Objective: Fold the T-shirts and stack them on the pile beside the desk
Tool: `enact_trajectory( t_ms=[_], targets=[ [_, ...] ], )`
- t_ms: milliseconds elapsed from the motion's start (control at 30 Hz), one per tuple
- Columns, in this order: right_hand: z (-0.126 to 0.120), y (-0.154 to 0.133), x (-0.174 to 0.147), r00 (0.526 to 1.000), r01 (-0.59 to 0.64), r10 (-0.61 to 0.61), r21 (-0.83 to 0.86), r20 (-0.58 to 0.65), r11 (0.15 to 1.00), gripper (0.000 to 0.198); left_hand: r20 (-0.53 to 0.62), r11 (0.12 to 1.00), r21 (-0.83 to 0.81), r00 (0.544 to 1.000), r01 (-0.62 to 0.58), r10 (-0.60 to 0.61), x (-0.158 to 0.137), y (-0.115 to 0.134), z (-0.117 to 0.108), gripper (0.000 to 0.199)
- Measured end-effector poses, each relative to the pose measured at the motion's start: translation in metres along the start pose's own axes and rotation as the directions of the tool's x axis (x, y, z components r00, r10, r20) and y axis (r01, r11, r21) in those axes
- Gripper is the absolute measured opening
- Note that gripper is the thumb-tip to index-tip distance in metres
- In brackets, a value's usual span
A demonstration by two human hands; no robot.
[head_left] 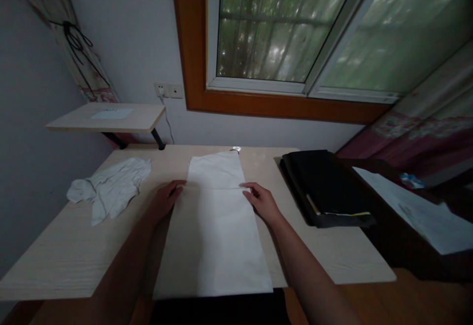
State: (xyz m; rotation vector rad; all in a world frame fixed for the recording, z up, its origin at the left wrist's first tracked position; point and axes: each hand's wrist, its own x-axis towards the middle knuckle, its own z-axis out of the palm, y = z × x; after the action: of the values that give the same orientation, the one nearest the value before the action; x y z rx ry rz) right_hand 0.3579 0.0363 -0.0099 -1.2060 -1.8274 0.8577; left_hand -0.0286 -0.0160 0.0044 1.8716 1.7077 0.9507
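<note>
A long white cloth (pixel 218 236) lies flat down the middle of the desk. Its near end reaches the front edge. Across it, towards the far end, runs a straight crease or edge, with a narrower white section beyond. My left hand (pixel 166 199) pinches the cloth's left side at this line, thumb and fingers close together. On the opposite side my right hand (pixel 261 200) grips the same line between thumb and forefinger. Whether the cloth is a garment or a plain piece cannot be made out.
A crumpled white cloth (pixel 114 187) lies at the left. Behind it stands a raised shelf (pixel 144 115) with a paper (pixel 113 114) on it. Black folders (pixel 325 182) are stacked at the right. Beyond the desk (pixel 354 261), a white sheet (pixel 414 209) rests on a dark surface.
</note>
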Motion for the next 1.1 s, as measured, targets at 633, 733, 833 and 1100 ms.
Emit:
enact_trajectory(
  t_ms=[633,733,833,1100],
  targets=[
    [-0.001,-0.003,0.001,1.000,-0.023,0.023,0.040,-0.002,0.999,0.035,0.005,1.000,-0.021,1.000,0.013,-0.013,0.003,-0.013,0.003,0.046],
    [-0.002,-0.002,0.002,1.000,-0.026,0.026,0.032,-0.001,0.999,0.034,0.012,0.999,-0.031,1.000,-0.011,0.011,0.004,-0.013,0.003,0.044],
    [-0.001,-0.001,0.002,1.000,-0.021,0.021,0.019,-0.001,1.000,0.033,0.028,0.999,-0.035,1.000,-0.010,0.011,0.005,-0.014,0.003,0.044],
    [0.001,-0.003,-0.001,1.000,0.015,-0.015,-0.039,-0.004,0.999,0.031,0.003,0.996,0.079,1.000,-0.028,0.028,0.004,-0.010,0.007,0.045]
  ],
)
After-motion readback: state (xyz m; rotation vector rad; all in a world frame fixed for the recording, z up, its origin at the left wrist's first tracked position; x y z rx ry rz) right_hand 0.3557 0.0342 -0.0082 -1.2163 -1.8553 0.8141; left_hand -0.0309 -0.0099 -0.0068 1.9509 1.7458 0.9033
